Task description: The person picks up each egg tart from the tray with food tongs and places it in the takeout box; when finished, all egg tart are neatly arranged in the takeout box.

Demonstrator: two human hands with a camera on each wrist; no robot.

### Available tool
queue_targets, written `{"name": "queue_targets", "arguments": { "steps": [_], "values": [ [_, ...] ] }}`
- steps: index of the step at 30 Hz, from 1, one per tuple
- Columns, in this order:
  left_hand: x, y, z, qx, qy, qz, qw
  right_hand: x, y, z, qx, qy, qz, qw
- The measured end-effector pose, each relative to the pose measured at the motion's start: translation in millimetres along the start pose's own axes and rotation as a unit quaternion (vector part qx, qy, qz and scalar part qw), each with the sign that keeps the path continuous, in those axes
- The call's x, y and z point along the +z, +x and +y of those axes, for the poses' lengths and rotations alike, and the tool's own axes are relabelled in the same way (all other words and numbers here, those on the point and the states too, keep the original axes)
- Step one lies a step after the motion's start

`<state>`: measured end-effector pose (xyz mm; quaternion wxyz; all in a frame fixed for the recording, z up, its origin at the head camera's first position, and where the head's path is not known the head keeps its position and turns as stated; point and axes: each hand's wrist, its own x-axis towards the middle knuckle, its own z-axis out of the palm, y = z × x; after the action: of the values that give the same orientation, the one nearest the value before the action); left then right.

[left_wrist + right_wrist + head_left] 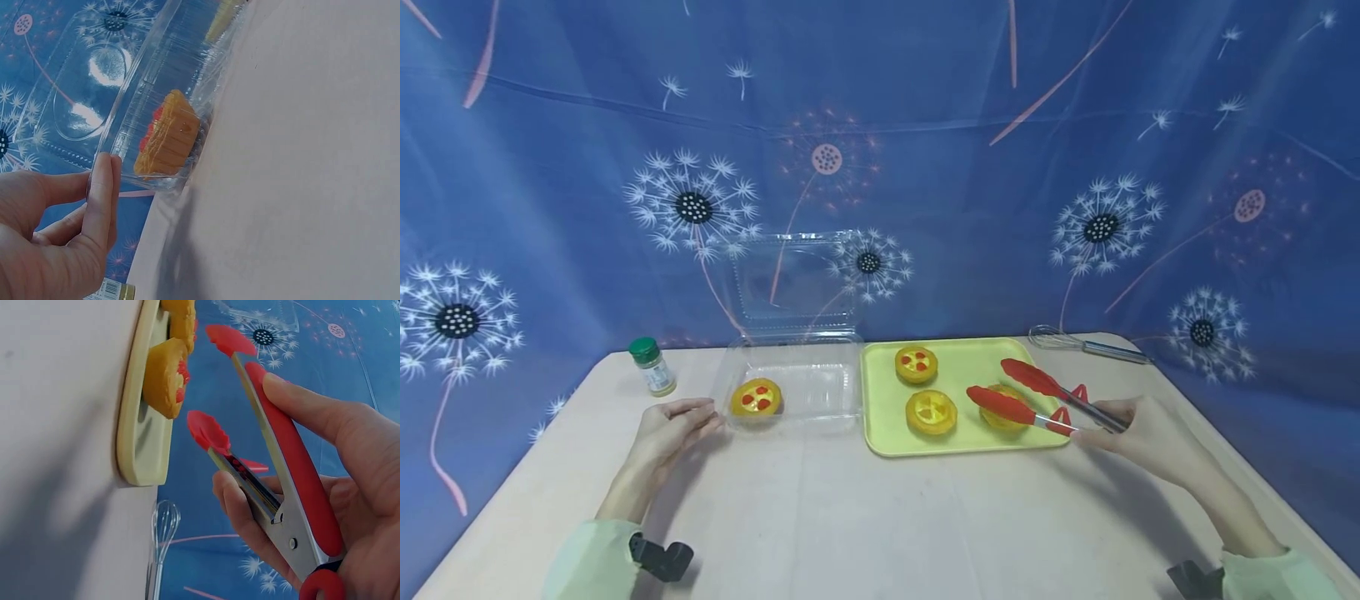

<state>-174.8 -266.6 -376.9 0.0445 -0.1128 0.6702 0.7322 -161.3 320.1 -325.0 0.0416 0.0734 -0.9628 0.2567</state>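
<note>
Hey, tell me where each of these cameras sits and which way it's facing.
Head: worn on the head, facing forward and down over the tabletop; the left hand, right hand and both sleeves show.
Left wrist: worn on that wrist, facing the clear container and a tart inside it; the left hand shows.
Right wrist: worn on that wrist, facing the tongs and yellow tray; the right hand holding the tongs shows.
Shared: head and right wrist both show tongs, tray and whisk.
</note>
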Motion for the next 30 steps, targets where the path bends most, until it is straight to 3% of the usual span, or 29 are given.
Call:
{"name": "queue_targets", "arguments": {
  "steps": [8,16,30],
  "values": [
    [-3.1,-0.6,0.1,0.003,-0.013,0.000,0.9999,2,-8,2,0.026,-0.054,-0.004,0.998],
    [-2.2,-1.3,2.8,-0.004,-0.009,0.005,0.9999,6,-10,0,0.054,-0.059,-0.022,0.997],
    [1.8,-0.3,2.7,-0.014,-0.011,0.013,0.9998,14,-16,5,0.023,-0.069,-0.004,0.997]
  ]
}}
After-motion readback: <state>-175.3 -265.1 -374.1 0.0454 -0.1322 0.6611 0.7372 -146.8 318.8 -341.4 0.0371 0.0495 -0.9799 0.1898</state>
